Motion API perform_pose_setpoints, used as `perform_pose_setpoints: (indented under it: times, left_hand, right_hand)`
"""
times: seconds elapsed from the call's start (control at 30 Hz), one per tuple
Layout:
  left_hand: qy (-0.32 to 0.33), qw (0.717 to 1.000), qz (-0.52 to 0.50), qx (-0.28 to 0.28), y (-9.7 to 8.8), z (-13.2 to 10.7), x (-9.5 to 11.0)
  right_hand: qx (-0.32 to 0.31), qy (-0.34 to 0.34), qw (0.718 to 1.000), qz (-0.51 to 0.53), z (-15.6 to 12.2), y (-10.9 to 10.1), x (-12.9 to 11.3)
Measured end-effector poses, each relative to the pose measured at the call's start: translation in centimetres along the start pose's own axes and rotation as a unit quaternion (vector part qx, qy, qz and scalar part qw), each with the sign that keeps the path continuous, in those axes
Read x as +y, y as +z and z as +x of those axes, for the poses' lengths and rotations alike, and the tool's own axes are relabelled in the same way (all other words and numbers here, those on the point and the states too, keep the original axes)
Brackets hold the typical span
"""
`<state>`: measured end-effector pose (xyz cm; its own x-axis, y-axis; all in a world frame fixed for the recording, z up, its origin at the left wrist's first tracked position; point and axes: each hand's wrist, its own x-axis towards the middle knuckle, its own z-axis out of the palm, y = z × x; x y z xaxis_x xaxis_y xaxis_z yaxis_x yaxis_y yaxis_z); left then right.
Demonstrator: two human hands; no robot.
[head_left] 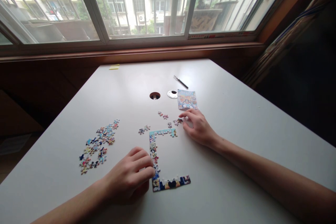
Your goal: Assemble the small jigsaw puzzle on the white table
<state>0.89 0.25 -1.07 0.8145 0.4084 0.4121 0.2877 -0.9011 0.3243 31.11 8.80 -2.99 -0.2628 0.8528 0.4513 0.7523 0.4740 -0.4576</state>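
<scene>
With left fingers curled beside puzzle border, lower centre.
With right fingers by loose pieces below leaflet; cannot tell grips.

On the desk, the puzzle frame is lying right of the left hand. Many loose pieces are lying farther left. The picture sheet is sitting behind the right hand, with 1 pen behind it.

I can't read a word from here: the print on the card just beyond the right hand is too faint and small.
</scene>
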Motion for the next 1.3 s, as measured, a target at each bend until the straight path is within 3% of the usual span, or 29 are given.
perform_pose_setpoints:
  times: [0.43, 1.3]
  left_hand:
    - [-0.004, 1.000, -0.010, -0.006, 0.07, -0.12, -0.05]
    - [-0.002, 1.000, -0.015, -0.007, 0.05, -0.08, -0.07]
  right_hand:
    - [-0.031, 0.011, 0.999, -0.006, 0.04, 0.01, -0.10]
    - [-0.036, 0.016, 0.999, -0.019, 0.02, -0.08, -0.37]
